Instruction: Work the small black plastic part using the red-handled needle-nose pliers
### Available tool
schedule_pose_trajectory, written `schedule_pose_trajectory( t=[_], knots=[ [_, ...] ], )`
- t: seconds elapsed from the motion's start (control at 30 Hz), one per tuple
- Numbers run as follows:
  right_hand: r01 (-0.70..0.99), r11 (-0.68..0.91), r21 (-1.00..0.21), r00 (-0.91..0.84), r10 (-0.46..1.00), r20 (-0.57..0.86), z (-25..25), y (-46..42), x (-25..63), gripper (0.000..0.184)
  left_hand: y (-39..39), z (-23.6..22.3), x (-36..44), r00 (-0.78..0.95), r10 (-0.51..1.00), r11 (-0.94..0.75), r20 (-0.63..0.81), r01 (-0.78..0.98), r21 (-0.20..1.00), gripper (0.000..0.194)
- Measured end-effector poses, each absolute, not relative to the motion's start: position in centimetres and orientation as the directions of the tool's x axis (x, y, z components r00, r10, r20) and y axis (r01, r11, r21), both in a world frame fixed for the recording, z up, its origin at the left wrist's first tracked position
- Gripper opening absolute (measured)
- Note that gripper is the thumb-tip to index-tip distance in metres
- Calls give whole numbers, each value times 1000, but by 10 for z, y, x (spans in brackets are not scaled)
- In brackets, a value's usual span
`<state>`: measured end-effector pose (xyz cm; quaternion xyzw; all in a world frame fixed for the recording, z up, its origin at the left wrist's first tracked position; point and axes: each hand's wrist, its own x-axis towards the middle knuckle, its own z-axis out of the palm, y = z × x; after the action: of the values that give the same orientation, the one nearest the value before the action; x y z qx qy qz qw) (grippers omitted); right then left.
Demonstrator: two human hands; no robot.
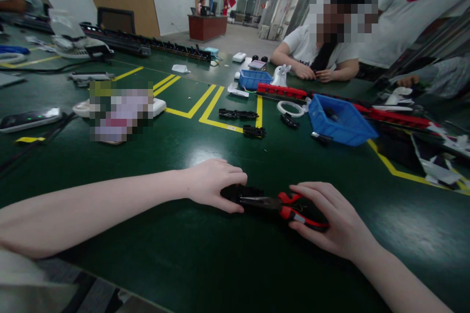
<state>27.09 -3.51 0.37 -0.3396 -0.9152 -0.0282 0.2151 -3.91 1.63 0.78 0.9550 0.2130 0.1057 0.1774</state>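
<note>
My left hand (216, 183) grips a small black part (231, 193) between thumb and fingers, low over the green table (165, 264). My right hand (326, 220) is closed around the red and black handles of needle-nose pliers (288, 208). The jaws point left and meet the black part, their tips close to my left fingers. Whether the jaws clamp it or only touch it, I cannot tell. Farther back lie similar-looking black pieces (238, 114), with a smaller black piece (254, 130) nearer to me.
A blue bin (340, 120) with dark items stands at the right, behind it a long red strip (400, 120). A white ring (290, 108) lies beside the bin. Left are a phone (123, 115) and a dark device (31, 120). Across the table a person (319, 58) sits.
</note>
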Motion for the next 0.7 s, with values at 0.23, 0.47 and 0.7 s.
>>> schedule_pose_trajectory(
  t=[0.23,0.47,0.7],
  knots=[
    [630,773,-74,-684,597,420,5,-35,269,51,16,10,-40,888,442,-848,127,368,381,35],
    [618,786,7,-720,563,406,12,-36,264,48,16,8,-40,887,438,-854,143,361,375,35],
    [628,778,13,-724,578,376,13,-36,262,50,14,7,-41,878,445,-869,178,375,322,39]
  ],
)
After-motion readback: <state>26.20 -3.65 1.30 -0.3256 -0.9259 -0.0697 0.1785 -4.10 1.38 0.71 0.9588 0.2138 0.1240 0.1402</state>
